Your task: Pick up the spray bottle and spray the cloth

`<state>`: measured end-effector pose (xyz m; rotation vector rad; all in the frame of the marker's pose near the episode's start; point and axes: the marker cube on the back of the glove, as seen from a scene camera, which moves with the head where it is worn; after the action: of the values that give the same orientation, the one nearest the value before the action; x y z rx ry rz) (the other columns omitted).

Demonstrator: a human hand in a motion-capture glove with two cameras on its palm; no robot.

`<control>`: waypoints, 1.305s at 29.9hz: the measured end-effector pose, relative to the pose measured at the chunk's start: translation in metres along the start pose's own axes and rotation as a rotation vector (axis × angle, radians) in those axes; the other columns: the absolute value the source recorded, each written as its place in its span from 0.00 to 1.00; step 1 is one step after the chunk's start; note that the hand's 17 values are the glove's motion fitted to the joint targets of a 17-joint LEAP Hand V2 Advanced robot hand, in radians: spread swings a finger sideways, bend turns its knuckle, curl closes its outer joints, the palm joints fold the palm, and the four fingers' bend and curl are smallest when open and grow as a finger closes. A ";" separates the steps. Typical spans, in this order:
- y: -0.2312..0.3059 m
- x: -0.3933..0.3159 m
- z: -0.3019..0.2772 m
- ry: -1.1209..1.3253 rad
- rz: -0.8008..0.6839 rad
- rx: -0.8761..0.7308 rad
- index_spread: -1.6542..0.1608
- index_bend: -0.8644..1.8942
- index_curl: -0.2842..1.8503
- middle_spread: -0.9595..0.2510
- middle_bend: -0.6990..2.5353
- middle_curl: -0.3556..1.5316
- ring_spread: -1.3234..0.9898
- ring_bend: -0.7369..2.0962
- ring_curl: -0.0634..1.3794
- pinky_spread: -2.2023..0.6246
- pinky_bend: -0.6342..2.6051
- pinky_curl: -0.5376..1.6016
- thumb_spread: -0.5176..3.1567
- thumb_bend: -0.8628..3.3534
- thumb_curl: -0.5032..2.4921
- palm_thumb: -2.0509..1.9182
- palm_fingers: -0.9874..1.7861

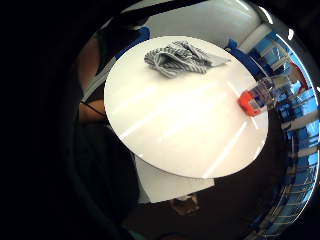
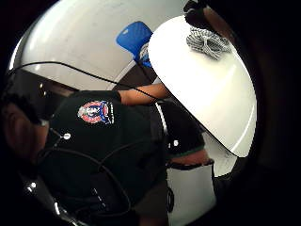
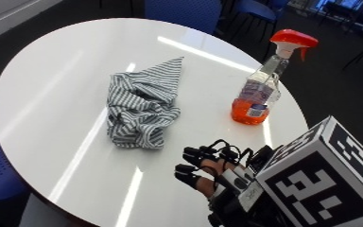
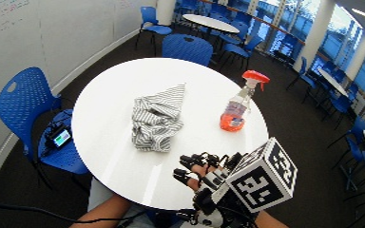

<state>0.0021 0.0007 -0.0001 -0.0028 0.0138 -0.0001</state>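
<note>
Surface [image 3: 56,61]: round, white, glossy, carrying both items listed below.

Cloth [image 3: 142,111]: grey-and-white striped, crumpled in a heap near the middle of the surface, one corner drawn out to a point on the side away from me. It also shows on the surface in both palm views [image 1: 180,59] [image 2: 207,41].

Spray bottle [image 3: 263,90]: clear body, orange liquid in the bottom, orange trigger head. Stands upright on the surface beside the cloth, apart from it, near the surface's rim.

Hand [image 3: 216,168]: my right, black-gloved, above the near edge of the surface, on my side of the cloth and well apart from the spray bottle. Fingers loosely bent and spread, holding nothing and touching neither item.
</note>
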 end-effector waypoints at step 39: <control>-0.022 0.014 0.006 0.043 0.053 -0.022 0.69 0.38 0.28 0.78 0.28 0.34 0.57 0.35 0.22 0.86 0.25 0.36 0.46 0.23 0.26 0.66 0.55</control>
<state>0.0164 -0.0218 0.0061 -0.0242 0.0566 0.0529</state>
